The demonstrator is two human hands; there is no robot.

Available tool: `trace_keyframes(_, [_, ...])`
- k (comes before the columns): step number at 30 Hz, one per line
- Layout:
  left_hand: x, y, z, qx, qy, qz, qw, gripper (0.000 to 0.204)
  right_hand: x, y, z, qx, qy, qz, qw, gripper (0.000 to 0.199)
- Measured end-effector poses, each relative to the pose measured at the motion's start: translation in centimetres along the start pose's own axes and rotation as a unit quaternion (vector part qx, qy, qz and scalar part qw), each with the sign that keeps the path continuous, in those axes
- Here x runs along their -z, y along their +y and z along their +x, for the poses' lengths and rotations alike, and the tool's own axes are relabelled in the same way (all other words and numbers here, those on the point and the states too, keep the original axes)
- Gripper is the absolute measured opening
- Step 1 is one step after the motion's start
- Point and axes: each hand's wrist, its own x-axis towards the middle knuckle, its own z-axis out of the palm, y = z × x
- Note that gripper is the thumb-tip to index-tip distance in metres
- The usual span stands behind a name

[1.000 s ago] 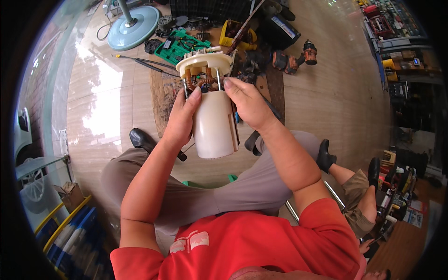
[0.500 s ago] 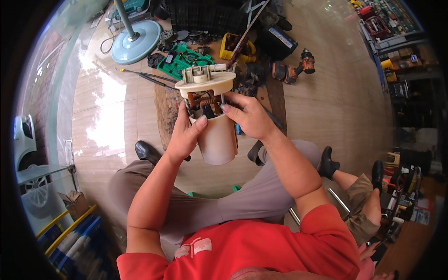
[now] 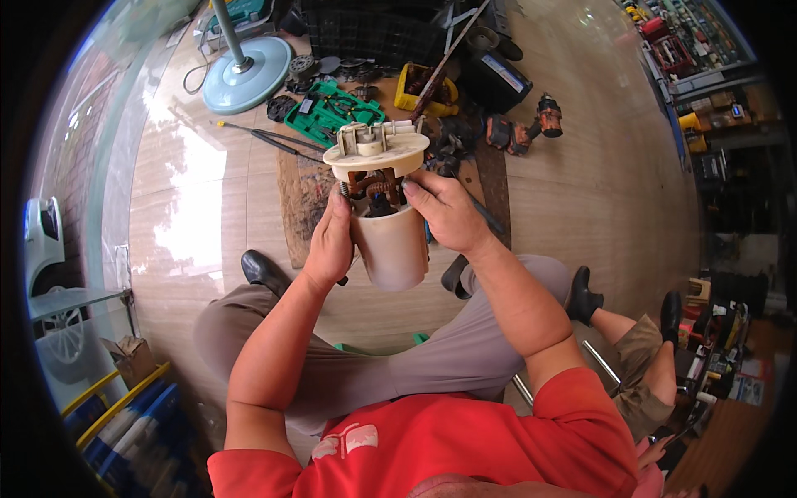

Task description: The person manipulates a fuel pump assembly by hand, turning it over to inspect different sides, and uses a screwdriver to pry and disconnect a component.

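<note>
A glossy pale floor [image 3: 598,191] fills the frame, with an open green tool case [image 3: 315,124] toward the upper left. At upper centre, the left hand [image 3: 332,241] and right hand [image 3: 448,212] clamp an off-white canister unit [image 3: 390,257] from both sides — rear fingertips hidden. Compared with a second ago, it has tipped — its round cap's [image 3: 378,163] top now shows, leaving the brown tubing [image 3: 378,184] easier to inspect.

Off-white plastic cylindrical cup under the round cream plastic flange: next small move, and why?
Probably turn the off-white plastic cylindrical cup slightly between the left hand and right hand: they hold the unit from both sides but, with the round cream plastic flange overhead, partly hide the gap where brown ribbed tubing shows.
</note>
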Motion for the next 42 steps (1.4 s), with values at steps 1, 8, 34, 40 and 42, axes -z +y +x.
trace_keyframes(1, [-0.2,0.1,0.0,0.012,0.0,-0.037,0.999,0.058,0.0,0.0,0.0,-0.006,-0.001,-0.006,1.0,0.03])
trace_keyframes(8, [-0.6,-0.8,-0.2,-0.011,0.022,-0.087,0.996,0.058,-0.2,0.7,0.3,0.024,-0.005,0.05,0.998,0.028])
trace_keyframes(34, [-1.1,0.8,-1.2,-0.124,0.015,0.009,0.992,0.044,-0.5,1.2,0.0,0.155,0.025,0.081,0.984,0.02])
trace_keyframes(40, [-1.4,2.1,-0.8,-0.107,0.027,0.051,0.993,0.043,-1.1,1.1,0.0,0.109,0.074,0.044,0.99,0.024])
trace_keyframes(42, [-1.4,2.5,-0.7,-0.081,0.039,0.051,0.995,0.042,-1.8,0.8,0.1,0.085,0.109,-0.008,0.99,0.024])
